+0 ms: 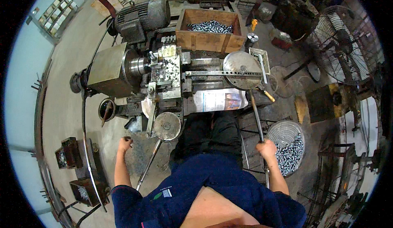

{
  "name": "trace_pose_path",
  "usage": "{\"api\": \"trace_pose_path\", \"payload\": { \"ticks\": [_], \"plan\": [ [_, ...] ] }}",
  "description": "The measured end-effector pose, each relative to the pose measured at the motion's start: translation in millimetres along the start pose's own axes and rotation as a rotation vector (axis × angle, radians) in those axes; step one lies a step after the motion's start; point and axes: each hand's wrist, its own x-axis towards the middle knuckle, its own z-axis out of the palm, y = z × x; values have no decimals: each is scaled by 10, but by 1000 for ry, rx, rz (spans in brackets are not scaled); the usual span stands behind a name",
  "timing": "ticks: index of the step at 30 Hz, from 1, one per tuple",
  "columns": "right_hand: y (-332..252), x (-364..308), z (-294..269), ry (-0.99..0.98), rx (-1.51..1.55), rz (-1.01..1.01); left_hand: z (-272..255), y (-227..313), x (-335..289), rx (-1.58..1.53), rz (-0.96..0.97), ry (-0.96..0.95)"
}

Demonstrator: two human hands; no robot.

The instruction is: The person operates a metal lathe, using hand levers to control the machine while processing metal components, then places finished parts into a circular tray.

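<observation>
Both hands hang apart, well to either side of the body. On the right, the right hand [267,148] closes its fingers around a long steel rod [257,117], which slants up toward a large round plate [235,60] at the right end of the machine [166,68]. That gripped rod runs on below the fist toward the lower edge of the view. On the left, the left hand [125,143] is away from the machine, its fingers partly bent over the floor; whether they pinch something small (a dark patch shows at the fingertips) I cannot tell.

Between the hands, a smaller round plate [167,125] sits at the near side of the machine, with a second rod [149,162] reaching down from it, untouched. Just beside the right hand, a round basket [279,126] holds a heap of shiny metal pieces [289,155]. More such pieces lie in a wooden box [196,41] behind the machine. Printed paper [217,100] covers part of the machine's front, and a yellow-handled tool [268,96] lies near the large plate. Farther out, a motor [143,17] stands behind at left and a caged fan [344,44] at right.
</observation>
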Motion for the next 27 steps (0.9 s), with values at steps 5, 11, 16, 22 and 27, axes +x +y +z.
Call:
{"api": "trace_pose_path", "payload": {
  "ticks": [5, 11, 16, 22, 27],
  "plan": [
    [249, 294, -38, 54, -240, -104, -228, 333, 128, 138, 1, 211],
    [735, 1239, -601, 67, -379, 224, -286, 489, 337, 563, 201, 289],
    [605, 2050, -977, 179, -461, 270, 90, 611, 469, 704, 36, 303],
    [462, 2499, -1074, 229, -509, 305, 702, 336, 671, 388, -155, 365],
    [543, 2465, -1053, 260, -554, 353, 124, 762, 510, 798, 72, 119]
  ]
}}
